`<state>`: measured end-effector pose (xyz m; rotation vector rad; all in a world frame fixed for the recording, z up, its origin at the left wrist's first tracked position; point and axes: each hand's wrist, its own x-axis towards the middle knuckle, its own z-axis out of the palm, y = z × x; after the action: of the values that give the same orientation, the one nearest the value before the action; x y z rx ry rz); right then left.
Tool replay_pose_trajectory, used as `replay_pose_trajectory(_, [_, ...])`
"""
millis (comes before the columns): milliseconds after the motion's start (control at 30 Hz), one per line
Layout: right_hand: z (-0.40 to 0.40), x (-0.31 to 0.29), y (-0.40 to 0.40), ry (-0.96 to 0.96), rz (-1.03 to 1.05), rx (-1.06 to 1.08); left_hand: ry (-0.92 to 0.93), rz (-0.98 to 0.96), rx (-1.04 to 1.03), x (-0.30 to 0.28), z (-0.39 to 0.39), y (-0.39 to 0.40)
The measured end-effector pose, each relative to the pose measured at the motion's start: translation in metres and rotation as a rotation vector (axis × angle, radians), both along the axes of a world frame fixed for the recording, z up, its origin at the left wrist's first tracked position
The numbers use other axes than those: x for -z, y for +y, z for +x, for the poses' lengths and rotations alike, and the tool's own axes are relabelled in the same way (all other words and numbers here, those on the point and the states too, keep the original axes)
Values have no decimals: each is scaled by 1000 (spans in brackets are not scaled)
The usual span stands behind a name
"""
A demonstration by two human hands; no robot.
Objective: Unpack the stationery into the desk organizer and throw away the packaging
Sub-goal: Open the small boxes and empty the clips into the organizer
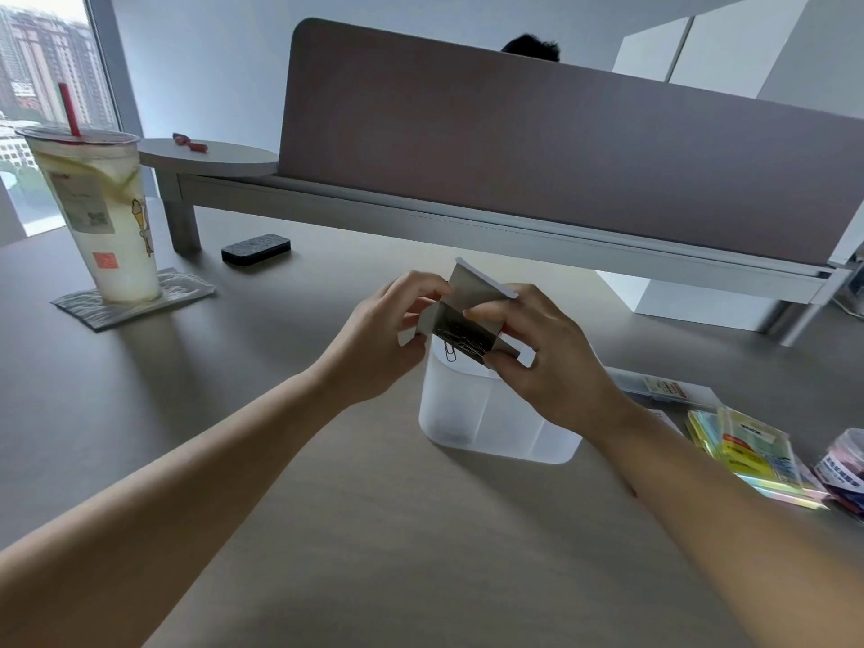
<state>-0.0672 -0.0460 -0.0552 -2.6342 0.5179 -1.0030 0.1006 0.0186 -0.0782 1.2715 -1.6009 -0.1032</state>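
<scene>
Tape roll was cropped at the tabletop's right edge; hands hid the organizer rim; package labels illegible.

The box was grey inside, its clips silver. The organizer was frosted white, the surface grey-brown. Right of the organizer, sticky notes were pastel yellow, green and pink.

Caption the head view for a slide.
Both hands tip an opened paperclip box over the translucent desk organizer.
</scene>
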Motion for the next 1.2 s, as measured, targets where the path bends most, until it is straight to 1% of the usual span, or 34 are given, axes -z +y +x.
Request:
replay_pose_trajectory(133, [0,1,-2,32,-57,9,-57,-17,-54,0,1,3])
replay_pose_trajectory(367, [0,3,-5,2,-64,11,-115,-26,-133,-2,-2,4])
replay_pose_trajectory(500, [1,2,-5,21,-71,20,-187,-38,-167,-1,-1,4])
replay_pose_trajectory(567, [2,0,-2,35,-10,33,-193,-36,-167,-1,-1,4])
replay_pose_trajectory(633, [3,-2,0,14,100,27,-166,-19,-145,-2,-1,4])
replay_pose_trajectory(733, [5,-9,2,-101,315,-33,-98,57,-78,-8,0,4])
replay_pose_trajectory(800, [7,-14,1,-184,430,-54,-88,122,-57,-14,0,6])
replay_pose_trajectory(867, [8,-19,2,-215,503,-67,-80,165,-55,-20,-1,10])
replay_pose_trajectory(1000, [10,-24,7,-199,593,-94,-104,178,-106,-28,-5,19])
replay_pose_trajectory(1100, [5,-22,12,-183,574,-40,-121,195,-175,-25,-11,29])
replay_pose_trajectory(1133, [1,-20,14,-166,526,-1,-118,203,-213,-23,-12,34])
replay_pose_trajectory(1200, [-11,-14,18,-90,358,109,-103,211,-284,-16,-14,45])
